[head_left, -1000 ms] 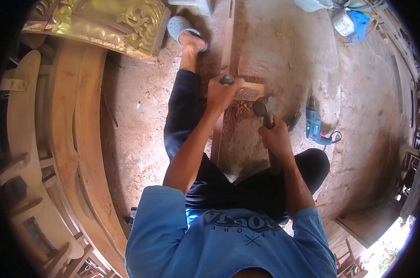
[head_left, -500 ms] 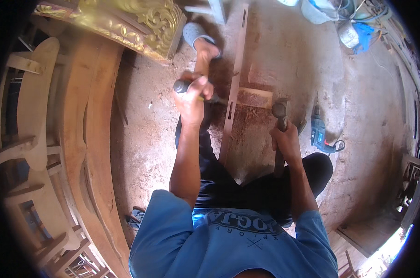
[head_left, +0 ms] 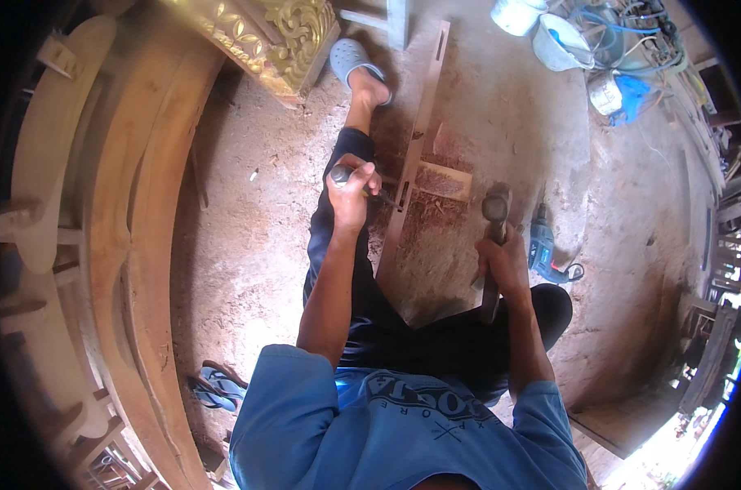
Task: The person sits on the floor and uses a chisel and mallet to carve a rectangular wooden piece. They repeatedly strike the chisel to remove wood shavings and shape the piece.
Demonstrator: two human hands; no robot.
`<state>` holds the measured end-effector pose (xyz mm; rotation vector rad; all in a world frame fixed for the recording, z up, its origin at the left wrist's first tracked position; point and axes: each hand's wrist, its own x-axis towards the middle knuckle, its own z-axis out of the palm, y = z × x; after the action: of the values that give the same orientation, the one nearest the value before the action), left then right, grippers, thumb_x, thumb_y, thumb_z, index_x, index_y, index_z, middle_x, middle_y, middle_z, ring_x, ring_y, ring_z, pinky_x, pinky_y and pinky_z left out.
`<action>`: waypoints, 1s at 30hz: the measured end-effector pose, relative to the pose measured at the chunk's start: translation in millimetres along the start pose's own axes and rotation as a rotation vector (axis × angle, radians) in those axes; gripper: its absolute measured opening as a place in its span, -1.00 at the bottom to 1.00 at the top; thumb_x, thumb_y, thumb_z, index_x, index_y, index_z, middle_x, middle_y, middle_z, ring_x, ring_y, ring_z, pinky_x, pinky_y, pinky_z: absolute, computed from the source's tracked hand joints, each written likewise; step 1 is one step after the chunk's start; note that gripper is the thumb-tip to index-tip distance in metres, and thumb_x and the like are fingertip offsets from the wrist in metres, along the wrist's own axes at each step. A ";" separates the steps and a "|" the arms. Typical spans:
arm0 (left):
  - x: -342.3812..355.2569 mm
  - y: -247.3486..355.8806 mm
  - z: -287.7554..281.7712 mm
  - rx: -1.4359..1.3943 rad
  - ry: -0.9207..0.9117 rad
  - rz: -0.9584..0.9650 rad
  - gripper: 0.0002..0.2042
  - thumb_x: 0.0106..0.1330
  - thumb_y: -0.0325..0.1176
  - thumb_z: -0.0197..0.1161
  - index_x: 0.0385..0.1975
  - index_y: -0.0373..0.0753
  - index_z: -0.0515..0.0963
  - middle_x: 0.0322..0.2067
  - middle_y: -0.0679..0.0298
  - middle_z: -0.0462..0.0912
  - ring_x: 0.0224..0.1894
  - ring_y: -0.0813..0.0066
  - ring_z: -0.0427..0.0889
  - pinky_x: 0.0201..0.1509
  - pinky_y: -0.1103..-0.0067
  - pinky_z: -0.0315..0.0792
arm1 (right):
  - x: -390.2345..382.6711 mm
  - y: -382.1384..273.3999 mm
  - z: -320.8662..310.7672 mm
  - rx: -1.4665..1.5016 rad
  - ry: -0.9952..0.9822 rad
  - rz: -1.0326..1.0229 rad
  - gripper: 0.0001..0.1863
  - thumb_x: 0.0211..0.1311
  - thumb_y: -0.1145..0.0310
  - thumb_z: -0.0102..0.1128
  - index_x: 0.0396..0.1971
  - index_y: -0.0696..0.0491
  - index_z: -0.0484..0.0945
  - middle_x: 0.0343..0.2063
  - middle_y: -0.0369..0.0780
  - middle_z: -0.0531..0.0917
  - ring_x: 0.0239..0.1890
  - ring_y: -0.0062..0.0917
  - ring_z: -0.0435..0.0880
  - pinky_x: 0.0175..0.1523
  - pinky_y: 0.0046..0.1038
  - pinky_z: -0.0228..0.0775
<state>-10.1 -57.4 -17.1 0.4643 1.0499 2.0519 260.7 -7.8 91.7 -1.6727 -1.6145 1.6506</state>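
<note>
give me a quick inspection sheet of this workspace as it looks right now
surface: bare dirt floor, wood chips around the plank
job's things: long wooden plank with slots, lying on the floor; chisel; hammer
clutter: blue power drill right of the hammer; white buckets; flip-flops
grips: left hand closed on the chisel; right hand closed on the hammer handle
cables: tangle of cords at upper right
surroundings: curved wooden frames at left; gilded carved piece
</note>
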 end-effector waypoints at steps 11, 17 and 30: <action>-4.7 -1.0 8.1 0.262 -0.213 -0.122 -0.84 0.23 -0.56 0.37 -0.51 -0.25 0.50 -0.61 0.43 0.47 -0.58 0.75 0.42 -0.52 0.69 0.28 | -25.6 -105.4 11.6 -0.098 -0.006 -0.266 -0.80 0.15 0.49 0.26 -0.21 0.15 0.53 -0.64 -0.31 0.54 -0.63 -0.66 0.53 -0.51 -0.53 0.35; -11.2 -10.9 5.4 0.262 -0.184 0.003 -0.83 0.24 -0.53 0.37 -0.52 -0.24 0.49 -0.61 0.47 0.45 -0.55 0.78 0.43 -0.47 0.71 0.30 | -44.3 -166.7 33.2 -0.217 0.033 -0.720 -0.65 0.09 0.46 0.36 -0.10 0.16 0.55 -0.52 -0.18 0.68 -0.50 -0.57 0.66 -0.36 -0.42 0.50; -21.9 -22.4 19.0 0.488 -0.229 0.025 -0.85 0.27 -0.52 0.37 -0.24 -0.23 0.54 -0.40 0.47 0.53 -0.35 0.74 0.52 -0.29 0.70 0.45 | -22.7 -158.9 59.1 -0.528 -0.081 -0.678 -0.67 0.14 0.33 0.28 -0.12 0.15 0.56 -0.46 -0.03 0.68 -0.39 -0.24 0.72 -0.22 -0.19 0.48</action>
<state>26.0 -56.1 -23.2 0.9390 1.4040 1.7007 141.3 -1.9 214.0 -1.0282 -2.4489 1.0121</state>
